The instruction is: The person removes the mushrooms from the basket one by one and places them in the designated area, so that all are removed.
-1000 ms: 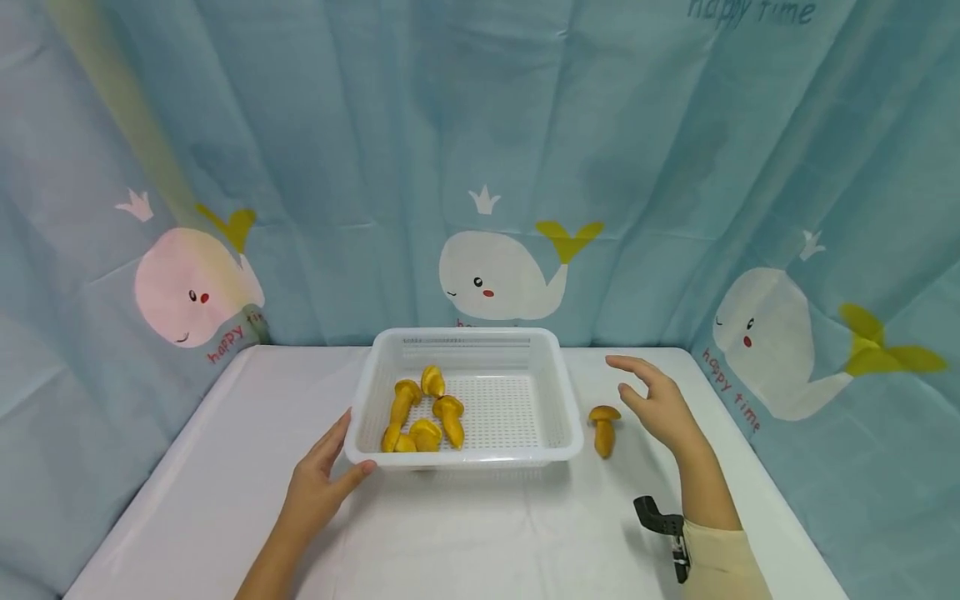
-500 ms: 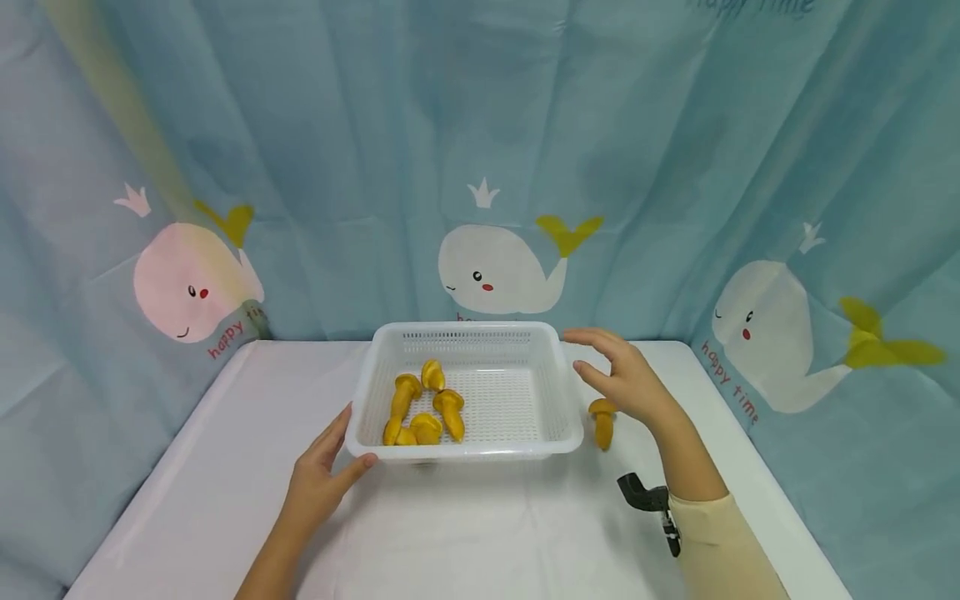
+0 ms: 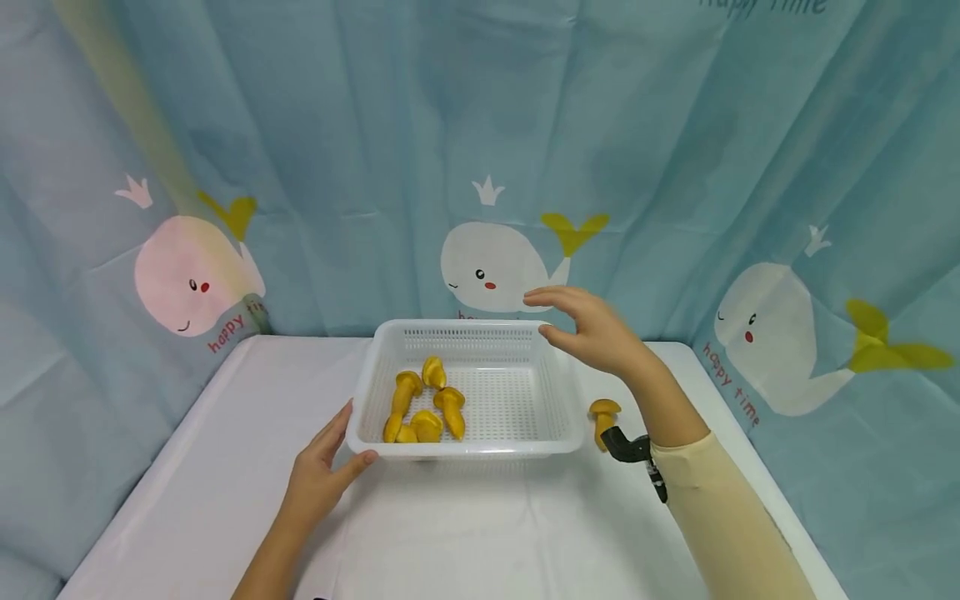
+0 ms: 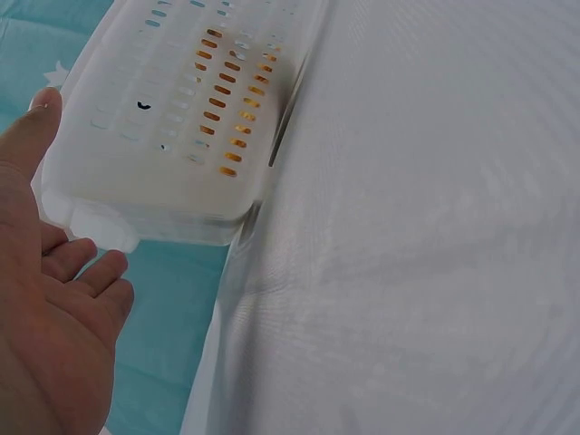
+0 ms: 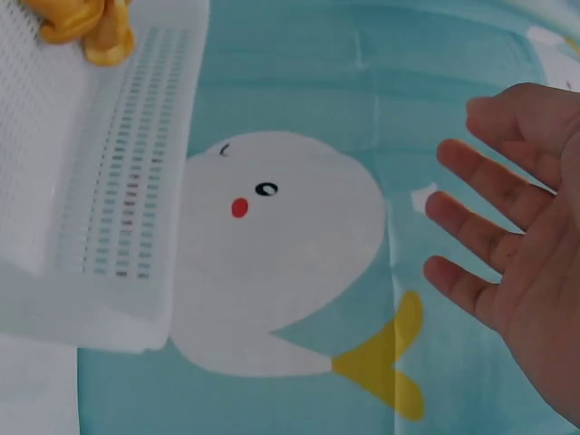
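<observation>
A white perforated basket (image 3: 465, 448) stands on the table with several yellow mushroom-shaped pieces (image 3: 451, 410) in its left part. My left hand (image 3: 318, 479) is at the basket's front left corner, thumb and fingers spread around it; in the left wrist view this hand (image 4: 59, 299) has its thumb against the basket's rim (image 4: 100, 222). Above the basket's back right corner hovers my right hand (image 3: 592, 333), fingers extended and holding nothing. The right wrist view shows that hand (image 5: 535, 236) apart from the basket (image 5: 86, 313). One brown mushroom (image 3: 603, 410) lies right of the basket.
A white cloth covers the table (image 3: 480, 533). Behind and on both sides hangs a blue curtain (image 3: 337, 167) printed with whales. A black strap piece (image 3: 628, 447) on the right wrist partly overlaps the lone mushroom's lower stem.
My right hand has moved left and away from me, from beside the lone mushroom to over the basket's back right corner. The left hand has stayed at the basket.
</observation>
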Tool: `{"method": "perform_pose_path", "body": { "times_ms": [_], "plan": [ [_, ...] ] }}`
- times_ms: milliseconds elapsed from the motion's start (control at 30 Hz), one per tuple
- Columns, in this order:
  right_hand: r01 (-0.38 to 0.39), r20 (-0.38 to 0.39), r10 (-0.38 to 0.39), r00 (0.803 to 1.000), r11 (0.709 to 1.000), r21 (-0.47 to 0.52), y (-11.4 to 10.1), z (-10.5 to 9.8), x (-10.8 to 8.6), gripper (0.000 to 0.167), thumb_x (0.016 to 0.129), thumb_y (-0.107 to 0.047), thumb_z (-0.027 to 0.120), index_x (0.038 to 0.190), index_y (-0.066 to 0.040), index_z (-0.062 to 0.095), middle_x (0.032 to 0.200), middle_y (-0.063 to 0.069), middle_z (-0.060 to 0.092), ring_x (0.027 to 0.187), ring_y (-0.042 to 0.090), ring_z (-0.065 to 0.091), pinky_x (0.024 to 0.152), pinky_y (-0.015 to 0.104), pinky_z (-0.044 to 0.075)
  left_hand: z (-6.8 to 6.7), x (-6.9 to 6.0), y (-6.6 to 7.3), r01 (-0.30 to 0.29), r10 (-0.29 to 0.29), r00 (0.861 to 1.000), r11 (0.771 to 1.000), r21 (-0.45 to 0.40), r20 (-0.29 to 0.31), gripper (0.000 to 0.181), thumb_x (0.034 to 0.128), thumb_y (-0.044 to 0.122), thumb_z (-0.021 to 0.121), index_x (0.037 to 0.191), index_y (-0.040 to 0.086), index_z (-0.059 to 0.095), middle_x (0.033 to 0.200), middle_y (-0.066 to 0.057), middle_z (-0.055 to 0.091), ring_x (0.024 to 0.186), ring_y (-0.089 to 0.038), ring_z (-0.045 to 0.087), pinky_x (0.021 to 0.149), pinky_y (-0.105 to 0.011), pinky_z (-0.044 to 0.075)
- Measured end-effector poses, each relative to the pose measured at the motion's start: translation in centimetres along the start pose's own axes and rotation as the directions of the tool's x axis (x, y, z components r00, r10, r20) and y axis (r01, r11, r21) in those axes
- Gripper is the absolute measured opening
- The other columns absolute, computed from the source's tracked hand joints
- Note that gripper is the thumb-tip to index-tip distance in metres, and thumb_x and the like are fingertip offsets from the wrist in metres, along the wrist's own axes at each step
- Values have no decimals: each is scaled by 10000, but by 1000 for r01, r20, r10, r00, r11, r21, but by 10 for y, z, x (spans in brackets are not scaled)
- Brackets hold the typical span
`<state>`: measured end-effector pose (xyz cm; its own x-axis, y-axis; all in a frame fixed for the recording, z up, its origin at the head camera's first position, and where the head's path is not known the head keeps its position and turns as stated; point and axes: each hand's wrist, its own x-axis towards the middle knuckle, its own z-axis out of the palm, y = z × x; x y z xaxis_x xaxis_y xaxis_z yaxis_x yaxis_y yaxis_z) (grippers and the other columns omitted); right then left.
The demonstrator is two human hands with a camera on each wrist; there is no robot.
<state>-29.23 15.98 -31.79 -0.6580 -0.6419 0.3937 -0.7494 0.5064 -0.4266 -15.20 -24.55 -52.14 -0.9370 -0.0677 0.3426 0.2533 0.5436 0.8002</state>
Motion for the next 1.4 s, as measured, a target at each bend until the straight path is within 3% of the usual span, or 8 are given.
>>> {"method": "perform_pose_path", "body": {
  "times_ms": [300, 467, 600, 767, 967, 1400],
  "plan": [
    [14, 115, -17, 993, 999, 29, -4, 17, 39, 433, 1007, -182, 670, 1433, -159, 598, 1492, -10, 564, 1422, 226, 470, 1167, 484, 422, 1, -1, 1, 18, -18, 1000, 1000, -5, 1, 897, 867, 265, 837, 1614, 230, 341, 1653, -44, 352, 1506, -84, 322, 1060, -19, 289],
    [-14, 165, -1, 986, 996, 87, -6, 30, 59, 432, 1010, -182, 661, 1436, -150, 593, 1507, 4, 547, 1440, 226, 449, 1182, 475, 403, 2, -2, 2, 42, -42, 999, 999, -10, 7, 887, 878, 281, 828, 1615, 225, 338, 1653, 14, 338, 1515, -187, 335, 1056, -19, 281],
    [-32, 200, 13, 980, 995, 89, -8, 41, 74, 438, 1009, -186, 665, 1439, -150, 590, 1501, -7, 551, 1467, 220, 420, 1204, 457, 379, 2, -4, 3, 27, -27, 1000, 999, -19, 6, 879, 884, 259, 823, 1614, 180, 338, 1651, 5, 333, 1508, -292, 344, 1058, -16, 279],
    [-52, 213, 32, 977, 995, 88, -11, 51, 91, 444, 999, -187, 683, 1434, -185, 597, 1495, -44, 556, 1508, 192, 362, 1226, 430, 349, 0, -5, 4, 29, -29, 1000, 999, -13, 1, 885, 881, 269, 826, 1615, 204, 337, 1651, 14, 336, 1499, -311, 355, 1058, -18, 274],
    [-59, 226, 37, 973, 994, 88, -12, 65, 107, 435, 1001, -222, 685, 1425, -178, 604, 1481, -29, 572, 1439, 192, 455, 1190, 428, 404, -2, -1, 2, 30, -30, 1000, 1000, -3, -4, 885, 879, 281, 827, 1614, 244, 336, 1651, 22, 339, 1492, -305, 375, 1056, -20, 266],
    [-111, 264, 86, 961, 991, 81, -4, 114, 137, 431, 971, -234, 727, 1390, -197, 631, 1467, -28, 579, 1412, 189, 481, 1180, 394, 420, -2, -1, 3, 9, -9, 1000, 1000, -8, -6, 893, 865, 268, 838, 1610, 244, 345, 1639, 47, 346, 1498, -295, 372, 1052, -16, 275]
  ]
}}
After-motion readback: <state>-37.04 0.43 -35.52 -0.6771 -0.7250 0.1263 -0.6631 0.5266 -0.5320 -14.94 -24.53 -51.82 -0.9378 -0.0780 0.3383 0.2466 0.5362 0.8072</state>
